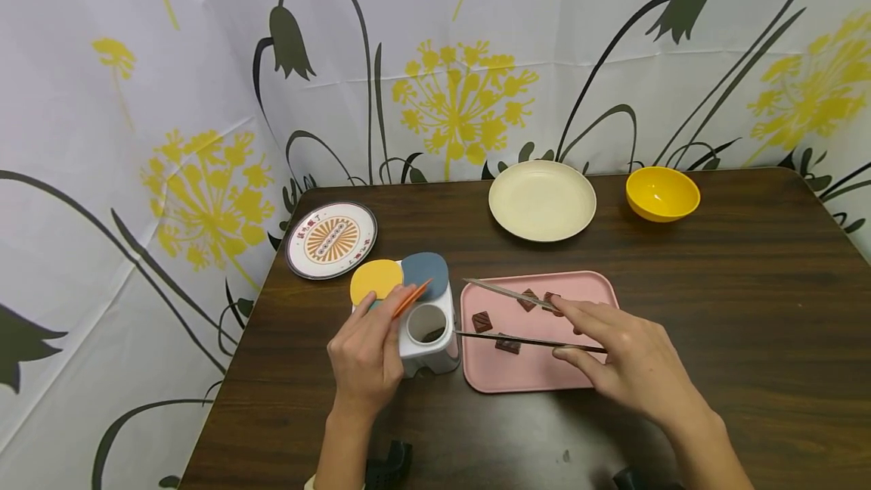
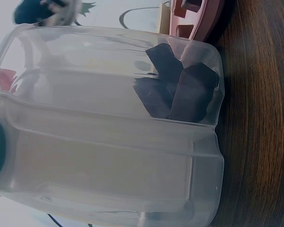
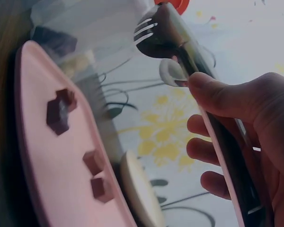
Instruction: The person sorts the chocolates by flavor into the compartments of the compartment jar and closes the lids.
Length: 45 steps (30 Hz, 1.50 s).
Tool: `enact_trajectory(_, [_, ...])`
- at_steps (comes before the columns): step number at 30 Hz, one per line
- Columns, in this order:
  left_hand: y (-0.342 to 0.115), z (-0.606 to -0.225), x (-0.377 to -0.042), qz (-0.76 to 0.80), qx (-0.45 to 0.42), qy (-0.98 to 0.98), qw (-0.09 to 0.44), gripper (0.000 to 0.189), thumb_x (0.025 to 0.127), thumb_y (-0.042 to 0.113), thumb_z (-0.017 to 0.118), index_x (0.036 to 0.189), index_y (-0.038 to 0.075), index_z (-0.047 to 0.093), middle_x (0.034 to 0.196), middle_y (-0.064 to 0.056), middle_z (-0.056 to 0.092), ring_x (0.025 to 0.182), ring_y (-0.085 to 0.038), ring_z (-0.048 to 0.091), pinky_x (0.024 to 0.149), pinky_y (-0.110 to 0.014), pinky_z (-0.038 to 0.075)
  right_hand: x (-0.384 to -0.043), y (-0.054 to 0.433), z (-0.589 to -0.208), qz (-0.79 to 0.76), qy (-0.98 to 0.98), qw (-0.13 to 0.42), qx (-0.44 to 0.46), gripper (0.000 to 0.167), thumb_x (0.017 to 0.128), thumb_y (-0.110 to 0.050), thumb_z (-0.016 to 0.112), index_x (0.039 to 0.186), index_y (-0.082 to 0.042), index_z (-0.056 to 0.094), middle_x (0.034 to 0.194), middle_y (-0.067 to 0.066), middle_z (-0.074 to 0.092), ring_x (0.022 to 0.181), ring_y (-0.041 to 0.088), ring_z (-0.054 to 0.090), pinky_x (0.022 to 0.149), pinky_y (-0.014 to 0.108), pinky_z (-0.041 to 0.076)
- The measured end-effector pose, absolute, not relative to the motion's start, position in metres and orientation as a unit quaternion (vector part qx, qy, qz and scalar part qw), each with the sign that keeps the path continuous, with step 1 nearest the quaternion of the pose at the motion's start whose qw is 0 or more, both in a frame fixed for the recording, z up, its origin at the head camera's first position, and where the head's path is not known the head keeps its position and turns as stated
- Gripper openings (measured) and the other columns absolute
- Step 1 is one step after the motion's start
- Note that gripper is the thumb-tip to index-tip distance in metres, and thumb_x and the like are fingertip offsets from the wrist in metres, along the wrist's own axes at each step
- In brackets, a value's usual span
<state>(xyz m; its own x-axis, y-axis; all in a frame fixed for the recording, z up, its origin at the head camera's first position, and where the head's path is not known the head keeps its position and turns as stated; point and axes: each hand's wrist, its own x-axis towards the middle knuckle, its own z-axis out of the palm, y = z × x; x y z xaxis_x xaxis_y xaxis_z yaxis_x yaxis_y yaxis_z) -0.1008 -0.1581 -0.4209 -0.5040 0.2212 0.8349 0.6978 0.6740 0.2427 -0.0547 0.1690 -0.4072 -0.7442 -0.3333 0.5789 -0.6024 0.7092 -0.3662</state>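
My left hand (image 1: pixel 367 354) holds the raised orange lid (image 1: pixel 413 299) of a clear storage box (image 1: pixel 432 364) with several coloured lids. The round opening below that lid is exposed. Dark chocolate pieces (image 2: pixel 194 92) lie at the bottom of one compartment in the left wrist view. Metal tongs (image 3: pixel 163 35), one tip slotted like a fork, are gripped by my right hand (image 1: pixel 633 358). Their arms stand spread over the pink tray (image 1: pixel 524 378), tips towards the box. Several chocolate squares (image 1: pixel 481 321) lie on the tray, nothing visible between the tips.
Behind the box, at the left, lies a patterned plate (image 1: pixel 332 240). A cream plate (image 1: pixel 542 201) and a yellow bowl (image 1: pixel 663 193) stand along the back of the dark wooden table (image 1: pixel 769 308). A flowered cloth (image 1: pixel 469 13) hangs behind and to the left.
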Motion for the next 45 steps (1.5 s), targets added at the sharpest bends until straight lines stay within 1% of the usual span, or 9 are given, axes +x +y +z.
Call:
enact_trajectory(4, [-0.158, -0.421, -0.101, -0.288, -0.279, -0.819, 0.411, 0.035, 0.101, 0.019, 0.043, 0.123, 0.005, 0.067, 0.107, -0.007, 0.073, 0.086, -0.024, 0.073, 0.087, -0.051, 0.053, -0.055, 0.174, -0.417, 0.268, -0.904, 0.219, 0.252, 0.054, 0.08, -0.041, 0.079, 0.128, -0.018, 0.067, 0.094, -0.012, 0.069, 0.071, 0.0, 0.061, 0.053, 0.027, 0.047])
enact_trajectory(7, [-0.158, -0.421, -0.101, -0.289, -0.279, -0.819, 0.41, 0.035, 0.101, 0.019, 0.043, 0.123, 0.005, 0.067, 0.107, -0.007, 0.073, 0.086, -0.024, 0.073, 0.087, -0.051, 0.053, -0.054, 0.177, -0.425, 0.259, -0.917, 0.183, 0.242, 0.058, 0.071, -0.029, 0.086, 0.125, -0.017, 0.069, 0.097, -0.01, 0.07, 0.073, 0.002, 0.062, 0.056, 0.03, 0.049])
enact_trajectory(14, [-0.158, -0.421, -0.101, -0.287, -0.279, -0.818, 0.414, 0.035, 0.101, 0.019, 0.043, 0.121, 0.004, 0.068, 0.107, -0.007, 0.073, 0.087, -0.024, 0.073, 0.087, -0.051, 0.053, -0.053, 0.181, -0.437, 0.237, -0.941, 0.109, 0.217, 0.053, 0.075, -0.03, 0.084, 0.124, -0.019, 0.07, 0.112, -0.006, 0.071, 0.074, -0.002, 0.062, 0.06, 0.031, 0.05])
enact_trajectory(21, [-0.158, -0.421, -0.101, -0.289, -0.28, -0.816, 0.415, 0.035, 0.101, 0.019, 0.043, 0.122, 0.005, 0.068, 0.108, -0.007, 0.073, 0.088, -0.024, 0.072, 0.088, -0.05, 0.053, -0.054, 0.186, -0.445, 0.235, -0.94, 0.112, 0.222, 0.047, 0.074, -0.029, 0.085, 0.118, -0.02, 0.073, 0.098, -0.011, 0.072, 0.067, -0.003, 0.058, 0.055, 0.027, 0.046])
enact_trajectory(27, [-0.158, -0.42, -0.101, -0.29, -0.277, -0.819, 0.41, 0.035, 0.101, 0.019, 0.044, 0.122, 0.005, 0.068, 0.108, -0.007, 0.073, 0.088, -0.024, 0.072, 0.088, -0.05, 0.053, -0.054, 0.188, -0.447, 0.231, -0.946, 0.091, 0.209, 0.044, 0.075, -0.028, 0.085, 0.116, -0.021, 0.074, 0.083, -0.017, 0.068, 0.062, -0.006, 0.051, 0.054, 0.027, 0.043])
enact_trajectory(31, [-0.158, -0.42, -0.101, -0.289, -0.276, -0.82, 0.41, 0.035, 0.101, 0.019, 0.044, 0.122, 0.005, 0.068, 0.107, -0.007, 0.073, 0.087, -0.024, 0.073, 0.088, -0.05, 0.053, -0.054, 0.187, -0.449, 0.225, -0.95, 0.081, 0.2, 0.043, 0.075, -0.029, 0.084, 0.116, -0.021, 0.074, 0.089, -0.015, 0.071, 0.062, -0.003, 0.051, 0.055, 0.028, 0.044])
enact_trajectory(36, [-0.158, -0.42, -0.1, -0.29, -0.278, -0.82, 0.408, 0.034, 0.101, 0.018, 0.044, 0.123, 0.006, 0.068, 0.108, -0.007, 0.073, 0.087, -0.023, 0.073, 0.088, -0.05, 0.052, -0.053, 0.188, -0.449, 0.217, -0.952, 0.091, 0.196, 0.042, 0.075, -0.029, 0.084, 0.115, -0.021, 0.075, 0.101, -0.009, 0.073, 0.068, 0.006, 0.062, 0.057, 0.033, 0.049])
enact_trajectory(39, [-0.158, -0.42, -0.1, -0.29, -0.279, -0.819, 0.408, 0.034, 0.101, 0.018, 0.045, 0.123, 0.006, 0.068, 0.107, -0.007, 0.073, 0.086, -0.023, 0.073, 0.089, -0.05, 0.052, -0.053, 0.188, -0.448, 0.217, -0.951, 0.095, 0.196, 0.041, 0.075, -0.028, 0.084, 0.115, -0.021, 0.075, 0.101, -0.009, 0.074, 0.072, 0.011, 0.067, 0.058, 0.036, 0.05])
enact_trajectory(45, [-0.158, -0.42, -0.1, -0.292, -0.279, -0.819, 0.407, 0.034, 0.101, 0.018, 0.045, 0.122, 0.004, 0.068, 0.107, -0.007, 0.073, 0.087, -0.023, 0.073, 0.089, -0.05, 0.052, -0.053, 0.188, -0.448, 0.226, -0.949, 0.1, 0.198, 0.038, 0.075, -0.023, 0.085, 0.112, -0.022, 0.077, 0.099, -0.008, 0.074, 0.073, 0.012, 0.068, 0.055, 0.033, 0.048])
